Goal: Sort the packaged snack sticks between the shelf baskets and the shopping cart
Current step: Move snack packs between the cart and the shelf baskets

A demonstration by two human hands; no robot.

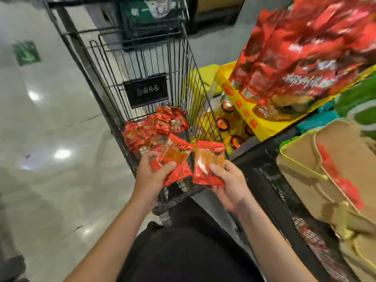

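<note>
At the lower centre of the frame, above the near end of the shopping cart (114, 64), a few red snack packets (175, 159) are gripped in the curled left hand (152, 176), and 1 more packet (207, 163) is pinched under the thumb of the right hand (230, 186). The step would best be done by keeping each grip firm on the slippery film and releasing low over the heap of packets (150, 127) on the cart floor at mid-frame. The packets are seen as flat, glossy red pouches with orange contents showing through.

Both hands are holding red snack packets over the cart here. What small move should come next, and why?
Probably lower the left hand and release its packets onto the pile of red packets already in the shopping cart. That hand hovers right over the basket, while the right hand grips a single packet near the cart's edge.
</note>
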